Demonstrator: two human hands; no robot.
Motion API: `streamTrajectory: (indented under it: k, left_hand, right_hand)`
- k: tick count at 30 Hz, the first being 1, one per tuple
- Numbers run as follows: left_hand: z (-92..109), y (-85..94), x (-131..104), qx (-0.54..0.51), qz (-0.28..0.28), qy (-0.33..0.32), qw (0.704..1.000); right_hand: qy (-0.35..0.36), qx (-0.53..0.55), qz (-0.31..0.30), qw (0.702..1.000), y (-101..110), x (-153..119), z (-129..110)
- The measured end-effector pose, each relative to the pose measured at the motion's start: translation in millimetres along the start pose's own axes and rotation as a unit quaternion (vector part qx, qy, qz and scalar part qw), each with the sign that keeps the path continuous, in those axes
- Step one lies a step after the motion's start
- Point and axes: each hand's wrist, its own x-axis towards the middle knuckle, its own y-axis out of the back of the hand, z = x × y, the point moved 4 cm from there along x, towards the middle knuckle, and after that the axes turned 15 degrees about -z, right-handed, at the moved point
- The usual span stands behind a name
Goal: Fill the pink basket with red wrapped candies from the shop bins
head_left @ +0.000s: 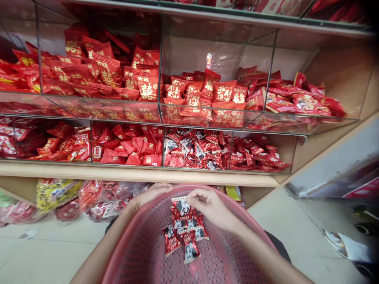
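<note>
A large pink perforated basket fills the lower middle of the head view. Several small red packets with black, white and cream print lie inside it. My left hand rests over the basket's far left rim, its fingers wrapped on the edge. Inside the basket near the far side, my right hand pinches a red packet between thumb and fingers, above the other packets. Similar black-and-white printed packets fill a compartment of the lower shelf, directly beyond the basket.
Glass-fronted shelves hold red packets in divided compartments on both sides. Under the lowest shelf, bulk bags sit at the left on the tiled floor. At the far right a person's shoe is partly visible.
</note>
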Motion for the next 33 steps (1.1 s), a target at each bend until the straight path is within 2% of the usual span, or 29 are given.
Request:
streamTrajectory:
  k: [3, 7, 10, 15, 20, 22, 24, 26, 30, 33]
  left_hand:
    - [-1.1, 1.3, 1.2, 0.027, -0.03, -0.024, 0.999]
    - [-1.8, 2.2, 0.5, 0.044, -0.024, -0.036, 0.998]
    - [-1.5, 2.1, 0.2, 0.048, -0.017, -0.034, 0.998]
    - [-1.7, 2.6, 0.5, 0.051, -0.01, -0.019, 0.998]
    - [2.5, 0.2, -1.2, 0.045, -0.013, -0.029, 0.998]
    - [4.1, -2.0, -1.9, 0.037, -0.027, -0.032, 0.998]
    - [4.8, -3.0, -2.6, 0.033, -0.029, -0.034, 0.998]
    - [4.6, -3.3, -2.9, 0.032, -0.025, -0.035, 0.999]
    - [2.9, -3.9, -2.5, 0.025, -0.024, -0.028, 0.999]
    - [3.7, -4.6, -1.4, 0.038, -0.04, -0.032, 0.998]
  right_hand:
    - [-0.055, 0.039, -0.041, 0.997, -11.3, -0.6, 23.5]
    - [-0.137, 0.068, -0.095, 0.984, -31.1, -3.9, 51.9]
    - [-0.173, 0.073, -0.123, 0.974, -48.1, -5.1, 73.5]
    - [-0.202, -0.025, -0.154, 0.967, -68.3, -5.3, 99.3]
    - [-0.18, -0.172, -0.096, 0.964, -67.4, -8.1, 91.9]
    - [-0.166, -0.297, -0.081, 0.937, -66.0, -10.0, 81.3]
    - [-0.154, -0.417, -0.079, 0.892, -66.9, -11.7, 70.2]
    - [-0.136, -0.483, -0.084, 0.861, -70.0, -12.8, 60.7]
    - [-0.041, -0.517, -0.154, 0.841, -86.6, -16.2, 53.0]
    - [-0.003, -0.527, -0.223, 0.82, -100.7, -21.7, 63.0]
